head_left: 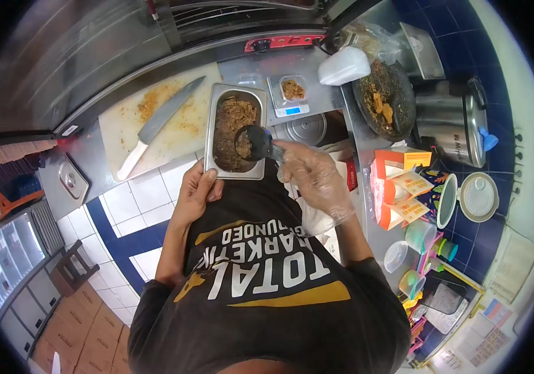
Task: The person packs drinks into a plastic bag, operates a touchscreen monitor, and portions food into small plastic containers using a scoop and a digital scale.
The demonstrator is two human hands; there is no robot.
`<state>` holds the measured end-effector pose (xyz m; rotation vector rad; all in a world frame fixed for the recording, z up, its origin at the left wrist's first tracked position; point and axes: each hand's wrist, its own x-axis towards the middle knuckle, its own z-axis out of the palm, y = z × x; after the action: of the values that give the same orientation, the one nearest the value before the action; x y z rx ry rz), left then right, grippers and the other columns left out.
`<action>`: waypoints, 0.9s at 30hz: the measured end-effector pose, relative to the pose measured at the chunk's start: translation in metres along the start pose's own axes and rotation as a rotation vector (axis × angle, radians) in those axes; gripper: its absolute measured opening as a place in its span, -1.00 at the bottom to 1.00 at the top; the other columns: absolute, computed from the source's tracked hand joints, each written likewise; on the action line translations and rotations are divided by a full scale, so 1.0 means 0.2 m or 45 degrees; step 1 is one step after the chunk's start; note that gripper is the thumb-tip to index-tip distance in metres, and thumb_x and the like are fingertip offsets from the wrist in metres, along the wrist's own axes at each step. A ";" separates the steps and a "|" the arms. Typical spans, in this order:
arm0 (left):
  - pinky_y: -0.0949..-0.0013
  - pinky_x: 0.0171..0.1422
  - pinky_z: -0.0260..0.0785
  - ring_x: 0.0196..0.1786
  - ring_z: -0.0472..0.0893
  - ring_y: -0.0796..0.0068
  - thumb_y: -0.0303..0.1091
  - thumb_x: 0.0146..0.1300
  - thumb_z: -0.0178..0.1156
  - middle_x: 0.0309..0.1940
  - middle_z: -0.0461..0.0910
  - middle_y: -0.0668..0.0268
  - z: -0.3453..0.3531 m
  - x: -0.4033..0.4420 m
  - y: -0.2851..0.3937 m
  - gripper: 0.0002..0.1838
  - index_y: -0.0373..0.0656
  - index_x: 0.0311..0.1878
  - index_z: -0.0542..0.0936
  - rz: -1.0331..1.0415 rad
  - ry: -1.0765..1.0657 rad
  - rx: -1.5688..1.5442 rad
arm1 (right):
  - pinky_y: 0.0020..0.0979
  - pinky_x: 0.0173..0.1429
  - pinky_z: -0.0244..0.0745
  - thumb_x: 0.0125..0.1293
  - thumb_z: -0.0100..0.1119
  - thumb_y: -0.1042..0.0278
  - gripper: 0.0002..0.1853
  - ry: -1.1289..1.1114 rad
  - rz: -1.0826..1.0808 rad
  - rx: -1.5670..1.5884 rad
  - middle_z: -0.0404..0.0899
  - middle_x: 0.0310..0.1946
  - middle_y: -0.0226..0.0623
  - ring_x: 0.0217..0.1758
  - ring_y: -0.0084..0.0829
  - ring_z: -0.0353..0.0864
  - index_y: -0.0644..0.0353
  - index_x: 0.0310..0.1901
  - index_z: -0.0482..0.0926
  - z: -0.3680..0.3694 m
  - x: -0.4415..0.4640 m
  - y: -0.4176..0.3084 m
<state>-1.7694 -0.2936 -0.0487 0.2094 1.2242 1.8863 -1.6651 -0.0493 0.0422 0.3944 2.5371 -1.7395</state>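
Observation:
My left hand (199, 192), bare, grips the near left corner of a steel food pan (213, 167), thumb over the rim. Brown shredded food (229, 128) lies inside the pan. In a clear plastic glove, my right hand (317, 174) is closed round the handle of a black scoop (256, 142). The scoop's bowl is over the pan's right side, with some brown food in it. Just beyond the pan, a white kitchen scale (290, 112) with a lit blue display carries a small clear container of brown food (292, 89).
A large knife (161, 118) lies on a stained white cutting board (108, 134) at the left. A stone mortar (366, 106) with food stands to the right, near a white foam box (345, 67). Red and yellow cartons (394, 190) and a steel pot (441, 128) are farther right.

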 end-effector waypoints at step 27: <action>0.55 -0.47 0.09 -0.59 0.22 0.71 -0.23 0.61 0.00 -0.59 0.34 0.46 -0.12 0.02 -0.01 -0.67 -0.21 0.26 0.45 0.056 0.055 -0.022 | -0.07 -0.02 0.56 0.20 0.15 0.60 -0.53 0.584 -0.355 -1.220 0.67 -0.26 0.00 -0.19 0.02 0.66 0.18 0.19 0.61 -0.24 0.36 0.48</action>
<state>-1.7837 -0.3057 -0.0631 0.1885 1.2411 1.9480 -1.7076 0.0418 -0.0403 0.4024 3.4637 -0.2876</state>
